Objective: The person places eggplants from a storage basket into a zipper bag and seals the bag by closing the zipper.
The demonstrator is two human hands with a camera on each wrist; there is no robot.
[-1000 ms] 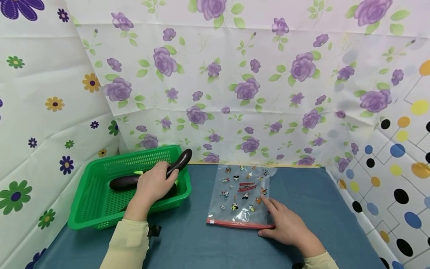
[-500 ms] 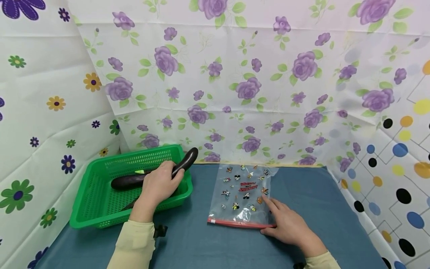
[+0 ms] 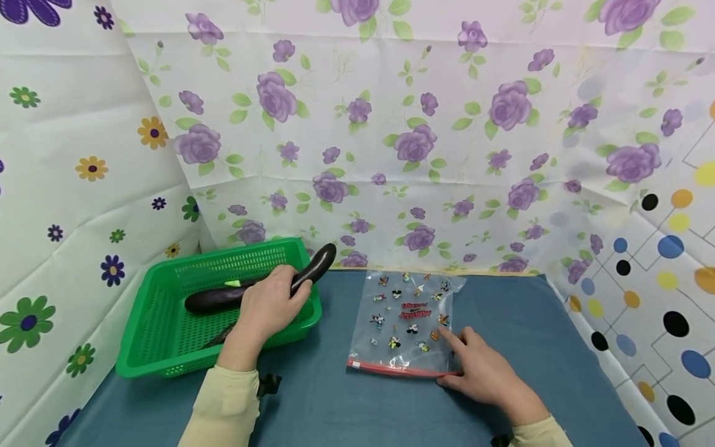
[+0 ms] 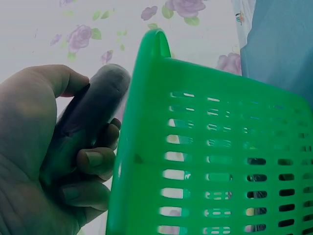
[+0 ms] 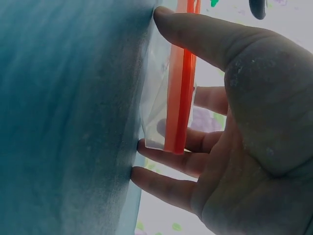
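My left hand (image 3: 270, 303) grips a dark purple eggplant (image 3: 317, 266) over the right part of the green basket (image 3: 167, 369). In the left wrist view, its thumb and fingers curl round the eggplant (image 4: 93, 107) beside the basket wall (image 4: 142, 147). Another eggplant (image 3: 209, 301) lies in the basket, partly hidden by that hand. My right hand (image 3: 483, 367) rests at the near right corner of a clear zip bag (image 3: 402, 323) printed with cartoon figures. The right wrist view has its thumb and extended fingers touching the cloth around the bag's red zip strip (image 5: 178, 98).
A blue cloth (image 3: 357, 410) covers the table. Floral sheets (image 3: 357, 149) stand behind and at the left, and a dotted sheet (image 3: 665, 298) at the right. Inside the basket are also a green stem tip (image 3: 233, 284) and a dark pointed end (image 3: 218, 336).
My left hand has moved slightly right with the eggplant, uncovering more of the dark pointed end in the basket. The right hand stays at the bag's corner, and the bag lies as before.
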